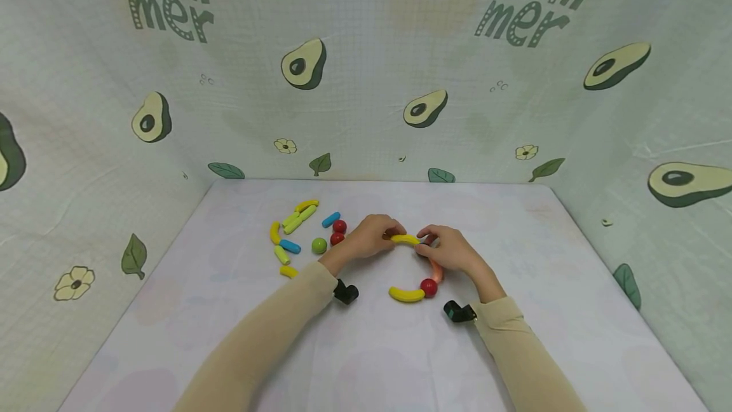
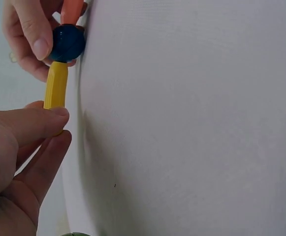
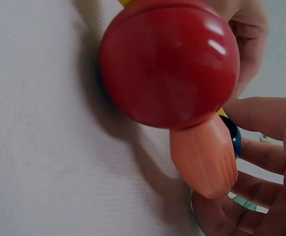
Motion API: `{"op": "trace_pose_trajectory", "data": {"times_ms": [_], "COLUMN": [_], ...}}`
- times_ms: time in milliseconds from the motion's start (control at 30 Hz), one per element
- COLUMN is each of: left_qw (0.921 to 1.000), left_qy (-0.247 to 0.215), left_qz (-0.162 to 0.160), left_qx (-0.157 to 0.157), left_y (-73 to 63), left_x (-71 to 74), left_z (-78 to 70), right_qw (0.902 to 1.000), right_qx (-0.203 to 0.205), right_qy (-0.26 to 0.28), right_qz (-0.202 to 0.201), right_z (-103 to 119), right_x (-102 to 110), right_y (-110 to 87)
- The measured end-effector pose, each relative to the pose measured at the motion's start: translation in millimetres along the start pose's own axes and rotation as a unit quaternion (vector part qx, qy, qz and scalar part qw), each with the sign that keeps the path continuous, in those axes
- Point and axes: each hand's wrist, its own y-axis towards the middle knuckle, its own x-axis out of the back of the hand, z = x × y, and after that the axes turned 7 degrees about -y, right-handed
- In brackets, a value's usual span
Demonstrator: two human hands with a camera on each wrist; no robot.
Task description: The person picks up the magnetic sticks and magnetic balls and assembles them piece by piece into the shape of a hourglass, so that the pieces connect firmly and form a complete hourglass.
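Note:
My left hand (image 1: pixel 370 236) pinches one end of a yellow curved rod (image 1: pixel 405 240) between thumb and finger. The rod's other end meets a dark blue ball (image 2: pixel 68 43), which my right hand (image 1: pixel 448 248) holds between thumb and fingers. From the ball an orange curved rod (image 3: pixel 203 152) leads to a red ball (image 1: pixel 429 287). A second yellow curved rod (image 1: pixel 406 295) joins that red ball on its left, so the linked pieces form an arc open at the left. In the right wrist view the red ball covers much of the arc.
Left of the hands lie yellow curved rods (image 1: pixel 275 232), light green rods (image 1: pixel 300 219), blue rods (image 1: pixel 330 219), a green ball (image 1: pixel 319 245) and red balls (image 1: pixel 339 226). My left forearm partly covers another yellow rod (image 1: pixel 288 271). A patterned cloth (image 1: pixel 366 145) rises behind the table (image 1: pixel 366 367).

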Motion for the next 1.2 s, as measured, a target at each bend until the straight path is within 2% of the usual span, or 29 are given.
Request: {"op": "trace_pose_trajectory", "data": {"times_ms": [467, 600, 833, 1000, 1200], "left_qw": [0.9992, 0.9990, 0.9992, 0.9992, 0.9989], "left_qy": [-0.030, -0.026, -0.021, -0.033, -0.043], "left_qz": [-0.005, -0.003, 0.004, 0.000, -0.012], "left_qx": [-0.027, -0.036, -0.034, -0.023, -0.015], "left_y": [-0.4, -0.1, -0.8, -8.2, -22.2], "left_x": [-4.7, -5.7, -5.6, 1.2, 20.9], "left_z": [-3.4, -4.0, -3.5, -3.5, 4.8], "right_qw": [0.9998, 0.9997, 0.9997, 0.9996, 0.9998], "right_qx": [0.013, 0.018, 0.022, 0.024, 0.018], "right_qy": [0.016, 0.012, 0.010, 0.011, 0.012], "right_qz": [-0.007, -0.009, -0.008, -0.008, -0.005], "right_z": [-3.4, -3.5, -4.4, -2.9, -0.5], "right_x": [-3.9, -4.1, -4.6, -3.3, -2.4], "right_y": [4.1, 4.2, 4.0, 2.8, 1.8]}}
